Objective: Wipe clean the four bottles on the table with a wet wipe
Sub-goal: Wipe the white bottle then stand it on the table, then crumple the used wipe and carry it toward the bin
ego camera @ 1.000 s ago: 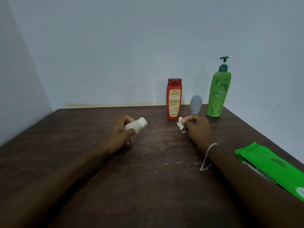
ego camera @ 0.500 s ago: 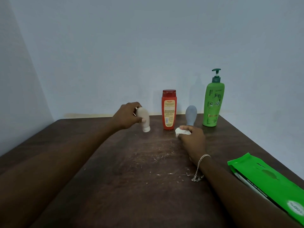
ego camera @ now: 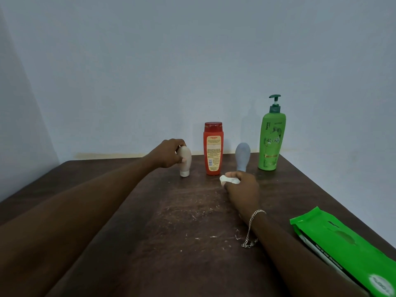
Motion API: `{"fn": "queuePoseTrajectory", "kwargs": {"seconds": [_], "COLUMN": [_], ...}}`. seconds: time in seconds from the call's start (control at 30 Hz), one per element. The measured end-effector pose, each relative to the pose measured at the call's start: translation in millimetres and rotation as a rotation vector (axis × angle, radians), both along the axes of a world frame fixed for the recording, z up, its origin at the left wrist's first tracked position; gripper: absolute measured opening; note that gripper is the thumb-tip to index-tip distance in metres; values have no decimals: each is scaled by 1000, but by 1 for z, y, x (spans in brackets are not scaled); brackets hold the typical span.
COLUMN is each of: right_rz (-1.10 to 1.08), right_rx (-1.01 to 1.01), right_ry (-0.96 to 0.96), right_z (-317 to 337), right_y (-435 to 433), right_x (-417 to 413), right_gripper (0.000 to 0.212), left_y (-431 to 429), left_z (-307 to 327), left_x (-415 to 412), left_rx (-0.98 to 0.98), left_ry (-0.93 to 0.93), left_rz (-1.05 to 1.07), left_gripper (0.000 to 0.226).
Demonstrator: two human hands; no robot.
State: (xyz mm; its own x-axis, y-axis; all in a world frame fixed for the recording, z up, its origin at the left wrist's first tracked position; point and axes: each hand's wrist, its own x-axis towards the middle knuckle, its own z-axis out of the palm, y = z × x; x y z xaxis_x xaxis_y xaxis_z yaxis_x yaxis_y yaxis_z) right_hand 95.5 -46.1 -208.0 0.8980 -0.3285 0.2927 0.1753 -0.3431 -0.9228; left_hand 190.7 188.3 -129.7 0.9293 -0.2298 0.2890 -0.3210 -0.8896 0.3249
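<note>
White tube bottle (ego camera: pixel 185 160) stood cap-down on the wooden table (ego camera: pixel 171 243), gripped by the outstretched left hand (ego camera: pixel 169 154); the right hand (ego camera: pixel 243 189) pinched a crumpled wet wipe (ego camera: pixel 228 179).

Dark brown wood worktop (ego camera: pixel 171 264), scuffed w/ pale flecks (ego camera: pixel 192 217) mid-surface, sits in a room corner. Plain pale blue-grey back wall (ego camera: pixel 192 61), left wall (ego camera: pixel 17 125) & right wall (ego camera: pixel 364 146); yellowish strip (ego camera: pixel 111 155) along back wall's base at worktop lvl. Light dim & even, shadows soft.
</note>
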Motion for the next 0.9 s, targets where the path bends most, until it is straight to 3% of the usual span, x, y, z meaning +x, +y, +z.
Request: {"fn": "queuePoseTrajectory", "kwargs": {"seconds": [0.2,0.33,0.43,0.53,0.6,0.8,0.9], "right_rz": [12,16,13,16,32,120,182], "right_rx": [-19,-7,14,33,21,-138,-80], "right_ry": [8,9,10,4,-15,-96,-194], "right_z": [-2,0,2,4,7,22,45], "right_y": [-1,-1,0,2,3,12,21], "right_x": [1,-2,-4,-8,-12,-26,-43], "right_gripper": [23,22,24,23,23,19,21], "left_y": [0,-3,-7,-13,-20,-52,-61], "left_z": [-3,-2,0,0,-4,-8,-4], "left_x": [-4,-9,-24,-50,-67,-111,-127], "left_rx": [-14,-2,-54,-157,-221,-367,-449], "left_ry": [21,80,-29,-280,-350,-179,-156], "left_rz": [19,100,226,305,298,172,101], "left_gripper": [46,73,88,68,55,39,36]}}
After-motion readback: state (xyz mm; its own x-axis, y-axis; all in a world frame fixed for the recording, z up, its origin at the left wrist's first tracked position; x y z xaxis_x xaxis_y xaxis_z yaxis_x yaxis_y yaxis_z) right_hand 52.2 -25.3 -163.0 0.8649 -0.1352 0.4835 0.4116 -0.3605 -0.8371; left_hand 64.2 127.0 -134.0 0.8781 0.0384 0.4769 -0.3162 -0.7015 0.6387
